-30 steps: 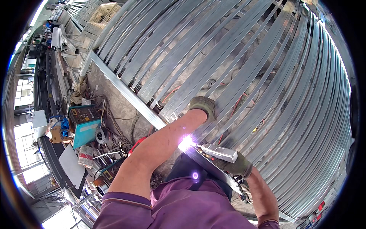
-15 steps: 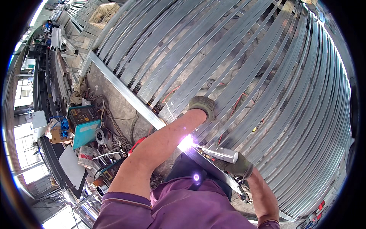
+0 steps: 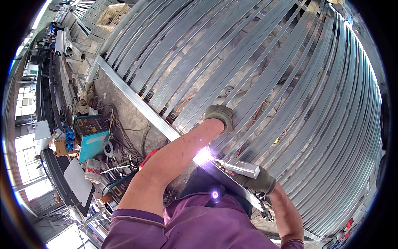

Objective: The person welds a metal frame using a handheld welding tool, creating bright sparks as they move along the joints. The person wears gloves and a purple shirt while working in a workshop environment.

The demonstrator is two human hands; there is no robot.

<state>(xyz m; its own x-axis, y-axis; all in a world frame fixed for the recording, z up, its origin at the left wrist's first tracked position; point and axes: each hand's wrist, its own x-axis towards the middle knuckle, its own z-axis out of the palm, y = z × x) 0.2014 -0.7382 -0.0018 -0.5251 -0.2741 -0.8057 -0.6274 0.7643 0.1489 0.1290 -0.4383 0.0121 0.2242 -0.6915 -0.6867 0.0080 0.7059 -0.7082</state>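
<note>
My right hand [image 3: 259, 181], in a grey-green glove, is closed around a welding torch [image 3: 242, 167] with a boxy silver body. A white-violet arc [image 3: 203, 155] glares at the torch's tip, on the long metal rail [image 3: 143, 112] of a frame. The glare hides the joint under it. Farther forward, my left hand [image 3: 219, 116], gloved too, is closed over one of the flat grey metal tubes [image 3: 248, 101] that run away from the rail. Its fingertips are out of sight. My left forearm passes over the rail, close beside the arc.
Many parallel metal tubes fan out ahead and to the right, with floor and red cables showing through gaps. At left stand a teal machine [image 3: 92, 141], a wire spool [image 3: 109, 148], a bucket [image 3: 93, 170] and tangled cables [image 3: 124, 139]. A crate [image 3: 112, 16] sits at far left.
The torch and my right hand have shifted very slightly to the right. The arc still burns at nearly the same spot, and my left hand stays in place.
</note>
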